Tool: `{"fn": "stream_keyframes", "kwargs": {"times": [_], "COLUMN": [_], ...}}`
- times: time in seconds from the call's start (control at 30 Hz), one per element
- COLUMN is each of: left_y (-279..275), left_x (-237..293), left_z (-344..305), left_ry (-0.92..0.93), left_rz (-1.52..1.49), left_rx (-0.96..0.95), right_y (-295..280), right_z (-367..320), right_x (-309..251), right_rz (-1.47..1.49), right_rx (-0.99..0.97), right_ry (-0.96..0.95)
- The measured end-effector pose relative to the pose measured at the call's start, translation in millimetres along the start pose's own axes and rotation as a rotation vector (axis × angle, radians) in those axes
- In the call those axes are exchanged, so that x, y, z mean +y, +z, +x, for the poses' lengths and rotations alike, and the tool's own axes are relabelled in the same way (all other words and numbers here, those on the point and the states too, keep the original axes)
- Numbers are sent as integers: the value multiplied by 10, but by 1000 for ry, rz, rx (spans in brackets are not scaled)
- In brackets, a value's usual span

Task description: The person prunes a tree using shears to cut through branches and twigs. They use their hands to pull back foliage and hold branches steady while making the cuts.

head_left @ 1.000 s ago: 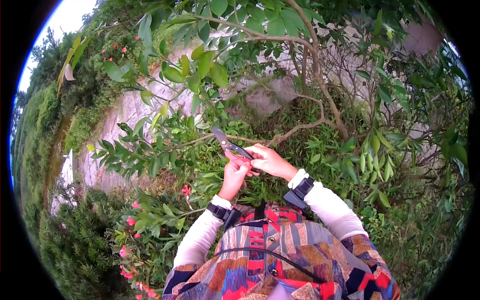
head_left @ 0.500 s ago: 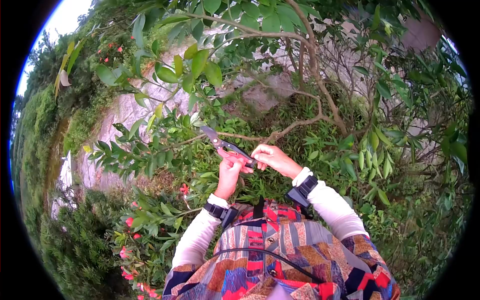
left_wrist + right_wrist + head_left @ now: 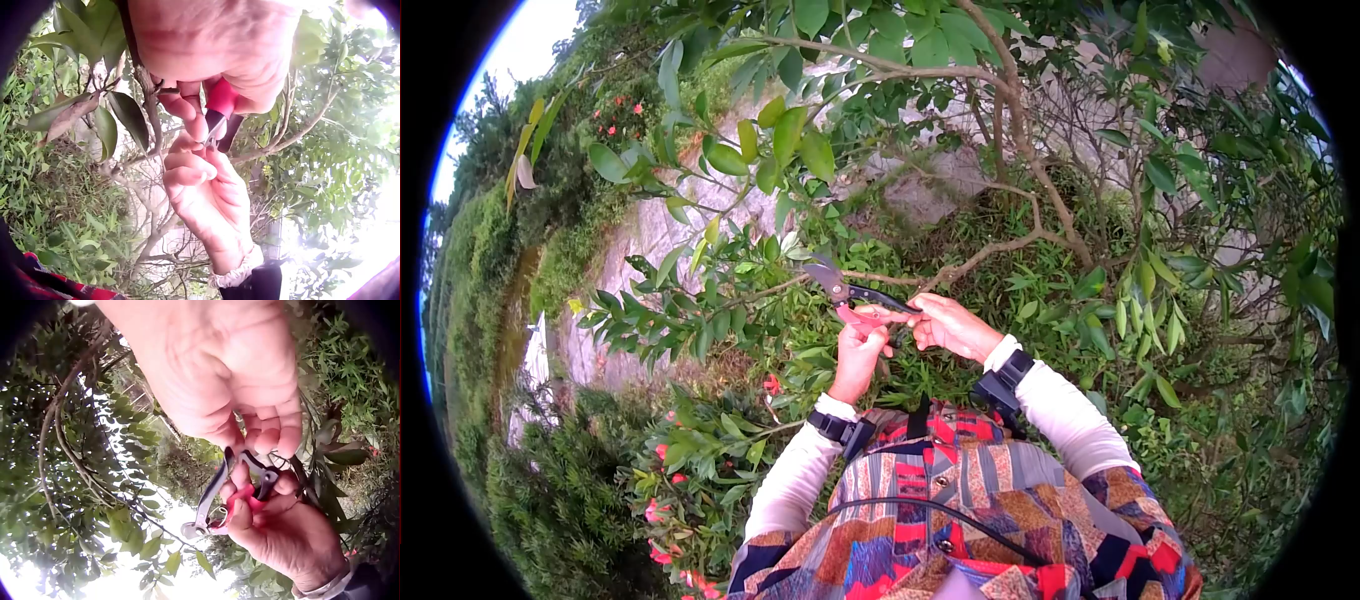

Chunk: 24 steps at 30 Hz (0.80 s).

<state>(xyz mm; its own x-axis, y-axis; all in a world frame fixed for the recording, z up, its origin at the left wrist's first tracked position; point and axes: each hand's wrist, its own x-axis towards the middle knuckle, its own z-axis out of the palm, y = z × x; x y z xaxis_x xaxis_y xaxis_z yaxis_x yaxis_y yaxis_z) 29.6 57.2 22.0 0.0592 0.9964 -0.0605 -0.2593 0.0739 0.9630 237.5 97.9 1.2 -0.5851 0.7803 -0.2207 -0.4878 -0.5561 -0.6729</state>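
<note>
Pruning shears (image 3: pixel 838 291) with one black and one red-covered handle are between my hands, blades pointing up and left in the head view. My left hand (image 3: pixel 860 360) grips the red handle, its thumb lying along it in the right wrist view. With curled fingers, my right hand (image 3: pixel 955 328) pinches the tail end of the handles. The handles stand spread apart, and a wire spring (image 3: pixel 219 515) shows between them near the pivot. In the head view the blade overlaps a thin branch (image 3: pixel 880 276) running behind it.
A thicker forked trunk (image 3: pixel 1050 190) rises on the right, with leafy twigs (image 3: pixel 795 140) hanging over the hands. Red-flowered bushes (image 3: pixel 665 510) stand at lower left. Pale ground (image 3: pixel 665 235) lies beyond. A black strap device (image 3: pixel 1005 385) is on the right wrist.
The right hand first drew back from over the handles, then came in again at their tail end. The handles have spread apart. The shears have shifted slightly left in the head view.
</note>
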Motion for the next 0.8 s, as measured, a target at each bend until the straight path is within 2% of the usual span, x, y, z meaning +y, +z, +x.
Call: {"fn": "stream_keyframes", "kwargs": {"times": [0.03,0.07,0.17,0.2,0.23,0.3,0.33,0.37,0.43,0.5,0.57,0.63,0.67,0.8], "left_y": [-25,-76,-100,-82,-41,2,-13,-42,-92,-91,-51,-55,-84,-150], "left_x": [4,8,-21,6,17,22,10,1,-21,-39,17,32,14,-97], "left_z": [2,2,16,30,36,43,48,56,47,51,41,36,44,39], "left_ry": [0,-5,8,-5,-16,34,40,47,32,33,30,21,27,63], "left_rz": [0,40,106,138,166,140,122,105,109,85,106,107,111,95], "left_rx": [-1,-49,-113,-114,-117,-103,-101,-99,-112,-107,-118,-131,-138,-89], "right_y": [-5,-101,-6,-3,-32,-60,96,224,221,228,162,208,148,401], "right_z": [-15,10,-56,-36,-16,52,17,-28,27,83,209,259,317,169], "right_x": [-87,-196,-628,-733,-785,-849,-855,-905,-887,-781,-592,-523,-383,-233], "right_rz": [65,-37,-600,-730,-736,-1562,-1644,-1666,-1528,-1388,-1455,-1377,-1317,-1238], "right_rx": [52,122,232,286,291,268,340,376,337,229,158,44,19,54], "right_ry": [-92,-190,-249,-207,-213,-414,-416,-470,-588,-499,-426,-184,-271,-222]}}
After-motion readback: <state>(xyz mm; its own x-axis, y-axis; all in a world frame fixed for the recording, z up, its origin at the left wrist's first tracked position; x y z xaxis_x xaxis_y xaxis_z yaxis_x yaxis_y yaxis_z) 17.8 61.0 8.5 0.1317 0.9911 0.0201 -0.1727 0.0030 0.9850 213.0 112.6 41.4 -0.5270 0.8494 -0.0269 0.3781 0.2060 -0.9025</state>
